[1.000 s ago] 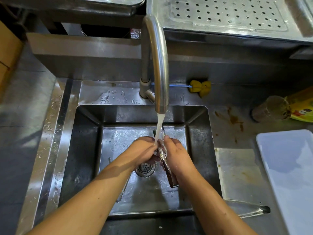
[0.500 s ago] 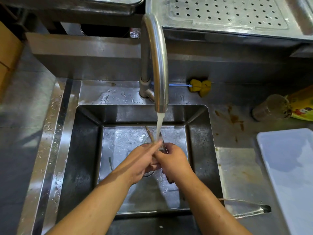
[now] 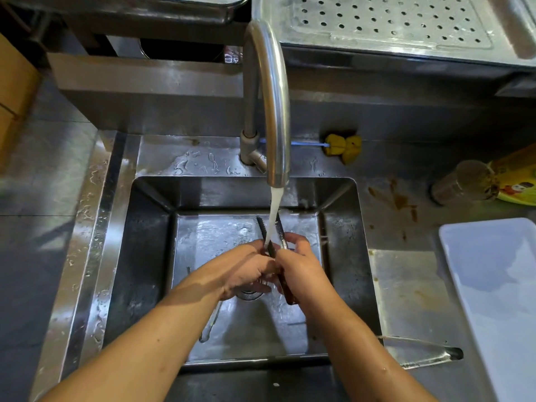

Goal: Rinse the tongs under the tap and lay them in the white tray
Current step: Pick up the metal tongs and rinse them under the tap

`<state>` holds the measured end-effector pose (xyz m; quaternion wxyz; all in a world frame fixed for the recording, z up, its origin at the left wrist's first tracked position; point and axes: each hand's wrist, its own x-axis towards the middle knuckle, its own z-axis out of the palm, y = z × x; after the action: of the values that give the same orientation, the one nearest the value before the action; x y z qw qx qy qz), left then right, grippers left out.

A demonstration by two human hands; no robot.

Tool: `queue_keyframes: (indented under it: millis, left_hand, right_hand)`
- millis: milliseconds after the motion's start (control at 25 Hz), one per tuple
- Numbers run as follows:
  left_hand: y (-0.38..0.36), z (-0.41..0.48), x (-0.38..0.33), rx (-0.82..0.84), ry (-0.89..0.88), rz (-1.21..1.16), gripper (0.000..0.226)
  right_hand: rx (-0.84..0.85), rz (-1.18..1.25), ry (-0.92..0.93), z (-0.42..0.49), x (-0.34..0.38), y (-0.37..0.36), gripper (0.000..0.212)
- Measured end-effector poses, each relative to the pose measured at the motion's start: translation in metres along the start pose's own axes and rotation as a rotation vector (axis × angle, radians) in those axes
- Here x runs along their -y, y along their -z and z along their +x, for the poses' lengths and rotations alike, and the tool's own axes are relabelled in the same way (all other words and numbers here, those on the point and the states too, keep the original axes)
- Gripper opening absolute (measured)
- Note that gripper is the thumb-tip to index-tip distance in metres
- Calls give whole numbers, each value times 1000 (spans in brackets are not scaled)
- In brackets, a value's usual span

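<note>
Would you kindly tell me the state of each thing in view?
tap, running.
tongs, tips apart, under the stream.
left hand, grips the tongs.
right hand, grips the tongs.
white tray, on the counter, without tongs.
sink, wet.

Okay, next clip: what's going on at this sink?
A person is rinsing a pair of tongs over the sink. The left hand and the right hand both grip the tongs, tips pointing away from the person, while water from the tap runs onto them. The white tray sits on the counter to the right; the tongs are not in it yet.
</note>
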<state>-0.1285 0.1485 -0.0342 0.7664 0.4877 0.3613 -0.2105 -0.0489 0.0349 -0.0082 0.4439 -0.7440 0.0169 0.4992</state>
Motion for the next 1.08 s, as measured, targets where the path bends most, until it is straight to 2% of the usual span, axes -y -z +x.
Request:
queue_keyframes:
  millis: [80, 160, 240, 280, 360, 440, 560, 640, 720, 800, 920, 1000, 1080]
  left_hand:
    - [0, 0, -1, -15, -2, 28, 41]
    - [4, 6, -7, -232, -6, 5, 17]
    - [8, 14, -8, -420, -32, -22, 25]
    - [10, 15, -8, -461, -59, -16, 27]
    - [9, 16, -5, -439, -62, -99, 28]
    - [10, 11, 2, -301, -31, -239, 36]
    - [13, 7, 18, -128, -34, -266, 49]
    - [13, 12, 22, -162, -50, -218, 61]
    - [14, 17, 19, -265, -41, -228, 54]
    - [13, 20, 9, -362, -24, -186, 53]
    - [9, 25, 0, -467, -4, -73, 71]
    - [8, 24, -1, -434, 6, -149, 67]
    - [8, 20, -1, -306, 6, -220, 45]
  right_hand:
    - [27, 58, -16, -2, 2, 2, 50]
    - [55, 39, 13, -6, -1, 3, 50]
    - [71, -89, 48, -12, -5, 2, 47]
    - [68, -145, 69, -13, -6, 1, 40]
    - [51, -227, 113, -13, -6, -3, 25]
    - [36, -259, 131, -11, -3, -7, 30]
    - [121, -48, 83, -10, -2, -13, 23]
    - [141, -3, 76, -9, -8, -13, 13]
    - [118, -3, 78, -8, -17, -10, 11]
    - [96, 32, 68, -10, -23, -9, 17]
    - [77, 89, 37, -9, -27, -9, 24]
    - [50, 44, 56, -5, -23, -7, 26]
    - [-6, -93, 97, 0, -19, -2, 30]
